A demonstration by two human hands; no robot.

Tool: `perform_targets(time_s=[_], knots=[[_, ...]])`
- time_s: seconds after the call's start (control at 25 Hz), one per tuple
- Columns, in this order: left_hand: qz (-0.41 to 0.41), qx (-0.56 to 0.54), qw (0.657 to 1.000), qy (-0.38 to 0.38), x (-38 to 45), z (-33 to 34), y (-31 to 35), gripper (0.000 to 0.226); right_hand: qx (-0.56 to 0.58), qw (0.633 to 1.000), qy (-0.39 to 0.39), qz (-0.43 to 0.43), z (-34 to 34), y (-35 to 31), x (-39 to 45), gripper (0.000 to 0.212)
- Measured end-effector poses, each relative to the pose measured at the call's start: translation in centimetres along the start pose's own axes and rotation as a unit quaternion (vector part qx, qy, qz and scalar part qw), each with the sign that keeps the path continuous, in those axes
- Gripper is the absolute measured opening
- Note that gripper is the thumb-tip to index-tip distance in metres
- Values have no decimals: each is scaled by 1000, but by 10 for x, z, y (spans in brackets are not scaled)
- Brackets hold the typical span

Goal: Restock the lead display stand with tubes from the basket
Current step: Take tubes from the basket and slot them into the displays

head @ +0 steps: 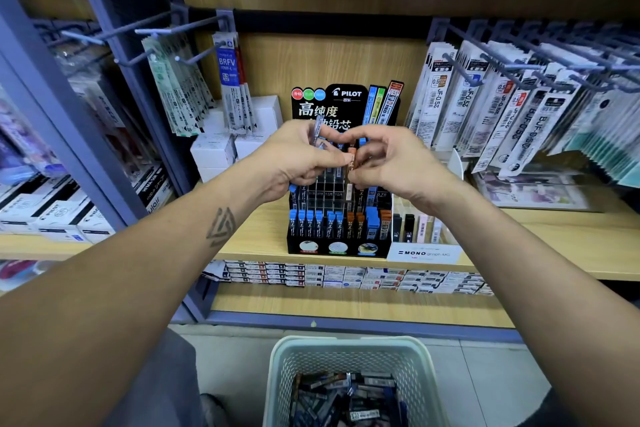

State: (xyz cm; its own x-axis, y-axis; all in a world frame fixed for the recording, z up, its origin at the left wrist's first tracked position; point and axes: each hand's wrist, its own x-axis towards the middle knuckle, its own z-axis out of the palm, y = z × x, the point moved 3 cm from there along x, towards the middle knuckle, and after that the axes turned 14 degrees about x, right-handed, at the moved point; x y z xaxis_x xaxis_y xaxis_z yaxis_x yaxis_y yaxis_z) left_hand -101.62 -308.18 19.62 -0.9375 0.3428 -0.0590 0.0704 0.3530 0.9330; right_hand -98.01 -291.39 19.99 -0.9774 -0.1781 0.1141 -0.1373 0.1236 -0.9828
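The black lead display stand point(341, 246) sits on the wooden shelf with blue and orange-capped tubes in its front rows and several empty slots in the middle. Both my hands are raised in front of its upper rows. My left hand point(294, 158) grips a few clear tubes point(317, 133) that stick up between its fingers. My right hand point(391, 163) pinches an orange-capped lead tube point(350, 161) held upright over the stand. The pale green basket point(346, 350) stands on the floor below, with many loose tubes point(346, 395) in it.
A white Mono display point(422, 243) stands right of the stand. Refill packs hang from hooks at left point(180, 90) and right point(502, 107). White boxes point(221, 149) are stacked behind my left hand. Small boxed goods point(346, 276) line the shelf below.
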Motion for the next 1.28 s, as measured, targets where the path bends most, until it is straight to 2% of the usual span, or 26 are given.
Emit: perform_targets(time_s=[0.08, 0.16, 0.24, 0.32, 0.4, 0.48, 0.6, 0.84, 1.04, 1.28], knots=[[-37, -12, 999, -11, 1, 1, -2, 24, 21, 999, 41, -5, -7, 2, 2, 39], [-64, 34, 996, -55, -2, 4, -4, 15, 46, 997, 68, -5, -11, 4, 3, 30], [-81, 97, 988, -83, -4, 9, -9, 14, 58, 995, 81, -12, -12, 4, 4, 22], [-93, 110, 986, -79, -3, 14, -13, 16, 22, 996, 83, -26, -13, 2, 5, 20], [-114, 80, 988, -62, 1, 16, -13, 19, -38, 994, 95, -36, -17, 0, 8, 21], [-143, 35, 988, -40, 3, 13, -12, 31, -127, 984, 116, -48, -21, -1, 13, 24], [-141, -24, 989, -40, 2, 9, -8, 33, -238, 961, 118, -72, -16, 5, 17, 24], [-127, -133, 981, -65, -5, 4, -3, 26, -290, 947, 105, -95, -3, 16, 17, 11], [-136, -130, 981, -47, -5, 0, -6, 22, -316, 940, 95, -86, 1, 23, 18, 8], [-128, -132, 983, -31, -3, -1, -4, 26, -442, 886, 65, -121, 11, 27, 17, 10]])
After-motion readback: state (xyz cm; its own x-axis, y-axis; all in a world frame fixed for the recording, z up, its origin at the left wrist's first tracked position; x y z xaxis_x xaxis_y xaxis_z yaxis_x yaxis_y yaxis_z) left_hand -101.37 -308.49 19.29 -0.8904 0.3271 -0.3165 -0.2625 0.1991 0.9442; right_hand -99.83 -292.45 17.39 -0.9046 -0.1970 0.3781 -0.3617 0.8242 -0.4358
